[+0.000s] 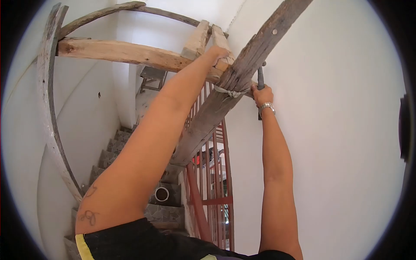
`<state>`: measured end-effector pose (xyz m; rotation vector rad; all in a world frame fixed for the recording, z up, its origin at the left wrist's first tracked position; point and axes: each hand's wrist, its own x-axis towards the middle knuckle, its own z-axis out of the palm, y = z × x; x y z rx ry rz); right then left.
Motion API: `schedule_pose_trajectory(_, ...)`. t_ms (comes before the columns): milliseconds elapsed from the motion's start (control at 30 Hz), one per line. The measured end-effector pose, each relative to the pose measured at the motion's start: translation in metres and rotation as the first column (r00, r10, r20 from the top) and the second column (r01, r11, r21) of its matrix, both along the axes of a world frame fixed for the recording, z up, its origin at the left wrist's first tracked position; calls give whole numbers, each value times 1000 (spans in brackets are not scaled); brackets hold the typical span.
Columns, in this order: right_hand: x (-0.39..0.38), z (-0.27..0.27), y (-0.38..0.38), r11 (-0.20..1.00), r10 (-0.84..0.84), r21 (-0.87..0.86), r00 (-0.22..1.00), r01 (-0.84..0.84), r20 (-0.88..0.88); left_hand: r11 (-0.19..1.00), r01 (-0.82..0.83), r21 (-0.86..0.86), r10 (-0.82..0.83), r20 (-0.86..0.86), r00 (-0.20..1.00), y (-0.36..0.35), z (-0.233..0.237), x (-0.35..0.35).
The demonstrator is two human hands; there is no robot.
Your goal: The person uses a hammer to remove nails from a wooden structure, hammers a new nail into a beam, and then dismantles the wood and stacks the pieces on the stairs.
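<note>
My right hand, with a metal-banded watch on the wrist, is closed around the handle of a hammer. The hammer stands roughly upright against the white wall, just right of a weathered slanting timber. Up and to the left, my left hand is closed over the end of a short wooden board; its fingers are partly hidden. Beside that is another short board, above a thick horizontal beam. A knotted cord wraps the slanting timber below my hands.
Tiled stairs lie far below, with a bucket of dark contents on one step. A red metal railing runs beside them. Curved timber leans at the left, and a small stool stands beyond the beam.
</note>
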<state>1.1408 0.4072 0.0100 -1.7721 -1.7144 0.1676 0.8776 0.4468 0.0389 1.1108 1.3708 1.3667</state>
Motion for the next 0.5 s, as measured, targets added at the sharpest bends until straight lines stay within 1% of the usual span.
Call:
schedule_pose_trajectory(33, 1, 0, 2, 1000, 2, 11, 1000, -2, 5, 1000, -1, 13, 1, 57, 998, 6, -4, 0)
schedule_pose_trajectory(133, -1, 1, 1, 1000, 9, 21, 1000, -9, 19, 999, -16, 44, 20, -99, 995, 23, -10, -2)
schedule_pose_trajectory(233, -3, 7, -5, 1000, 11, -8, 1000, -11, -1, 996, 1, 88, 10, -134, 991, 33, -15, -5)
schedule_pose_trajectory(267, -7, 12, -12, 1000, 11, -17, 1000, -12, -26, 991, 52, 123, -12, -301, 954, 52, -25, -11)
schedule_pose_trajectory(300, -8, 10, -18, 999, 8, -33, 999, -10, -53, 983, 110, 144, -32, -461, 887, 82, -42, -20)
schedule_pose_trajectory(333, -8, 8, -17, 999, 6, -39, 999, -8, -45, 983, 115, 141, -35, -473, 880, 82, -42, -21)
schedule_pose_trajectory(367, -7, 8, -15, 999, 3, -43, 999, -5, -42, 983, 120, 138, -39, -485, 873, 64, -35, -20)
schedule_pose_trajectory(400, -6, 8, -13, 999, -2, -44, 999, 0, -43, 992, 73, 107, -30, -355, 934, 46, -25, -14)
schedule_pose_trajectory(433, -3, 6, -6, 1000, 5, -8, 1000, -5, -13, 997, 28, 74, -11, -219, 976, 21, -9, -8)
schedule_pose_trajectory(500, 5, -5, 9, 998, 17, 53, 999, -20, 51, 998, 39, 55, -38, -16, 999, -2, -3, -3)
